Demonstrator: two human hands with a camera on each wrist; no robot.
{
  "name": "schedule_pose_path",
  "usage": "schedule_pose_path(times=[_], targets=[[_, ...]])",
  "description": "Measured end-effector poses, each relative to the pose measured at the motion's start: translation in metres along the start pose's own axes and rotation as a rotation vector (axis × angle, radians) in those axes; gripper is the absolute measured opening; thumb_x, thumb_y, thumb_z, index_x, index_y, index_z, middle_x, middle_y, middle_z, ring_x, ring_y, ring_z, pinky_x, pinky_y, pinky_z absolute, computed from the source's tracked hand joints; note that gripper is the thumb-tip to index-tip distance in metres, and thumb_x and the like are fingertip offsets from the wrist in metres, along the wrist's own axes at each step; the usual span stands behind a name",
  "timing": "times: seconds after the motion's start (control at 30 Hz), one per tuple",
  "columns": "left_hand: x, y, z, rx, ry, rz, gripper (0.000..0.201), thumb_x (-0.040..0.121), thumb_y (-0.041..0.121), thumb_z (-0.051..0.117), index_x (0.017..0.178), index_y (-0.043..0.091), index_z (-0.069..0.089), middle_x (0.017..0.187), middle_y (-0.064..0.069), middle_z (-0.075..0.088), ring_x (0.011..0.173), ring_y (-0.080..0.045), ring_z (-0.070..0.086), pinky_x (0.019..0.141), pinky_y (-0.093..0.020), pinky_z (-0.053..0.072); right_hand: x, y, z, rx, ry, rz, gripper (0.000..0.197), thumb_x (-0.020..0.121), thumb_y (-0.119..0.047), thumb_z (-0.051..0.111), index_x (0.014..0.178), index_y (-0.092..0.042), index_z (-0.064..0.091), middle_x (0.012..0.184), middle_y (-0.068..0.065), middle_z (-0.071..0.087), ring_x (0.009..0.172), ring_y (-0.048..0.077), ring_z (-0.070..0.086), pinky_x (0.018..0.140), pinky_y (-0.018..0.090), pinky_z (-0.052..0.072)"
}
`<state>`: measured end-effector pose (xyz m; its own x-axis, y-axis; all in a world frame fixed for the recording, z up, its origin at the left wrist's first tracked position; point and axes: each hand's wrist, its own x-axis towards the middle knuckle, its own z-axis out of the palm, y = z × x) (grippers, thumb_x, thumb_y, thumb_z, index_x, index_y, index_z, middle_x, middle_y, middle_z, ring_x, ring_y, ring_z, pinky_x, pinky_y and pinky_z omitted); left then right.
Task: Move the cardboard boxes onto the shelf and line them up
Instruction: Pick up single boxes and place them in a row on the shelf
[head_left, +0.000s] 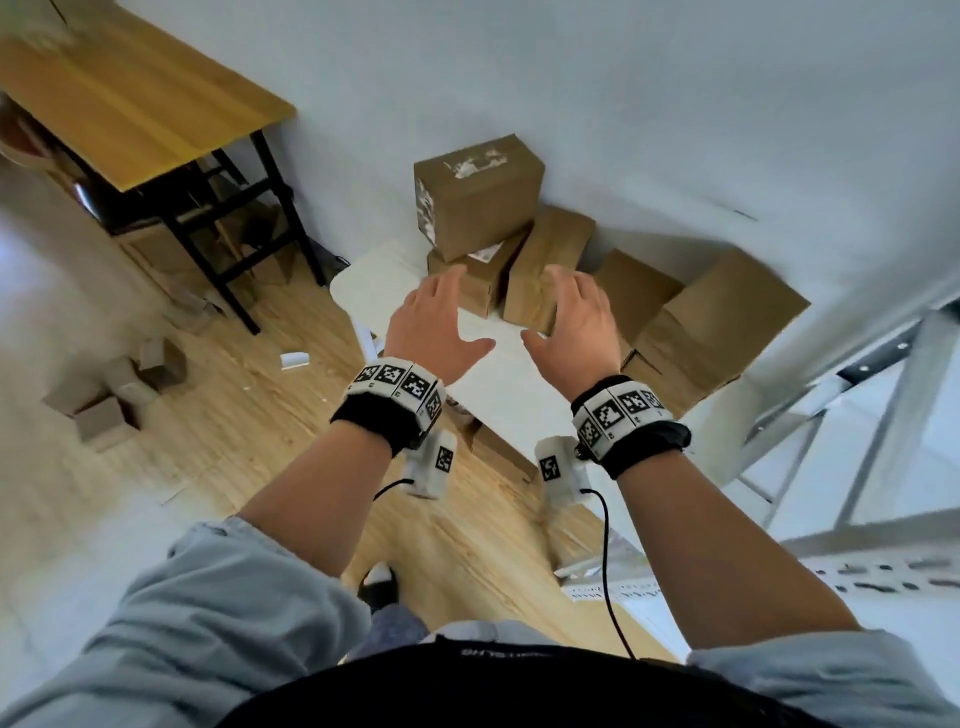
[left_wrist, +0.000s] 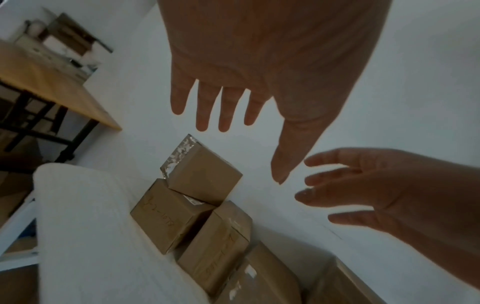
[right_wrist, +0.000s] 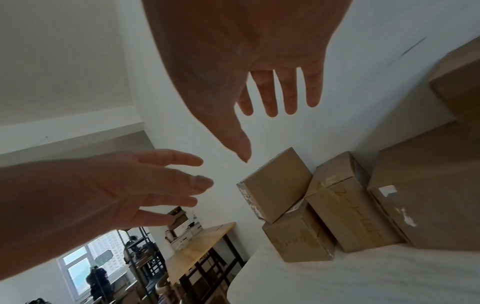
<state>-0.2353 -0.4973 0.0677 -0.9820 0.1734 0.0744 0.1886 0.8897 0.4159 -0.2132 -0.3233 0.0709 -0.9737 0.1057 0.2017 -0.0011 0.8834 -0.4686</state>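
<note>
Reaching | left hand (head_left: 434, 325) spread | right hand (head_left: 574, 322) spread | above cardboard boxes (head_left: 478, 195)

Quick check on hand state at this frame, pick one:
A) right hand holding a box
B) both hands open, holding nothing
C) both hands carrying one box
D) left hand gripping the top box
B: the left hand and right hand reach with fingers spread toward the cardboard boxes, touching none.

Boxes (head_left: 550, 265) on table (head_left: 498, 364) against wall (head_left: 623, 104), one stacked atop.
</note>
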Motion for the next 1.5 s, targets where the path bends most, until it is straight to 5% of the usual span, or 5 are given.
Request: schedule_pose_path(times=[0.3,0.67,1.07,1.3,1.5], targets=[[0.166,-0.089,-0.011,-0.122,-0.040,0.015,0.096,0.075,0.035,0.082,0.152,0.017,0.027,0.150,-0.010,0.037,0.133,-0.031,0.044,0.108,-0.043,0.040,0.138,-0.045,0.067,-0.039,0.048,0.115,0.075,0.080,-0.020,0.073,0.147,-0.015,0.039,0.145,0.009,0.043,0.131,0.030,0.041,0.110,0.042,0.037],[0.303,-0.117,0.005,-0.129,-0.200,0.183,0.116,0.067,0.057,0.083,0.154,0.016,0.017,0.150,-0.015,0.034,0.132,-0.034,0.043,0.108,-0.047,0.041,0.243,-0.081,0.114,-0.102,0.007,0.290,0.076,0.080,-0.017,0.073,0.147,-0.018,0.038,0.145,0.008,0.043,0.134,0.029,0.041,0.110,0.046,0.040],[0.311,-0.115,0.023,-0.177,-0.061,0.367,0.110,0.054,0.052,0.084,0.146,0.017,0.037,0.140,-0.010,0.042,0.121,-0.031,0.042,0.104,-0.040,0.037,0.249,-0.071,0.114,0.009,0.062,0.397,0.056,0.088,0.007,0.048,0.141,-0.011,0.051,0.146,0.011,0.044,0.129,0.029,0.049,0.110,0.043,0.043],[0.273,-0.112,0.002,-0.215,0.081,0.627,0.099,0.058,0.032,0.080,0.147,0.017,0.040,0.146,-0.006,0.042,0.130,-0.031,0.035,0.110,-0.047,0.036,0.225,-0.077,0.080,0.292,0.345,0.654,0.064,0.099,-0.044,0.054,0.152,-0.017,0.031,0.154,0.010,0.031,0.134,0.026,0.043,0.098,0.025,0.028],[0.200,-0.084,0.004,-0.140,0.264,0.889,0.077,0.073,0.016,0.073,0.145,0.019,0.045,0.149,-0.002,0.043,0.131,-0.036,0.039,0.115,-0.044,0.028,0.172,-0.083,0.045,0.696,0.512,0.956,0.112,0.080,-0.064,0.069,0.159,-0.021,0.002,0.163,0.011,0.001,0.141,0.036,0.034,0.112,0.040,0.030]])
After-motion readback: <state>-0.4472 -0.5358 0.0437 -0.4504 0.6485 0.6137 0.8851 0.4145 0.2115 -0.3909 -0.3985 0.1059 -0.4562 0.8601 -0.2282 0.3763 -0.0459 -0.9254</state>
